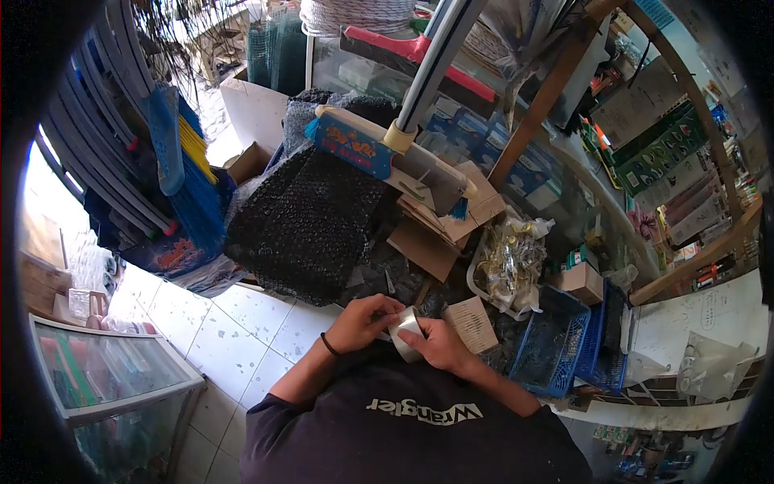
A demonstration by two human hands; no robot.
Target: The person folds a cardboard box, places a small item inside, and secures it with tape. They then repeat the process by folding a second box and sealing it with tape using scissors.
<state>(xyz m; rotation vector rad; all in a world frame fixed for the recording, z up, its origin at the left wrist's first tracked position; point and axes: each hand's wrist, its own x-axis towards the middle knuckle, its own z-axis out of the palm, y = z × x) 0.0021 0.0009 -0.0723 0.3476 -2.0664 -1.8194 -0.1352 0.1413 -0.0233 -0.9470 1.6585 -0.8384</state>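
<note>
A roll of clear packing tape is held close in front of my chest. My right hand is closed on it, the thumb lying over the roll's side. From the other side, my left hand, with a dark band at the wrist, pinches at the tape's outer edge. Whether a loose end of tape is between those fingertips is too small to make out. Just beyond my hands lies a large bundle in black bubble wrap. A flat piece of cardboard sits beside my right hand.
Wrapped brooms stand at the left, above a tiled floor and a glass case. Folded cardboard, a white basket of bagged fittings and blue baskets are at the right. A long-handled squeegee rises ahead.
</note>
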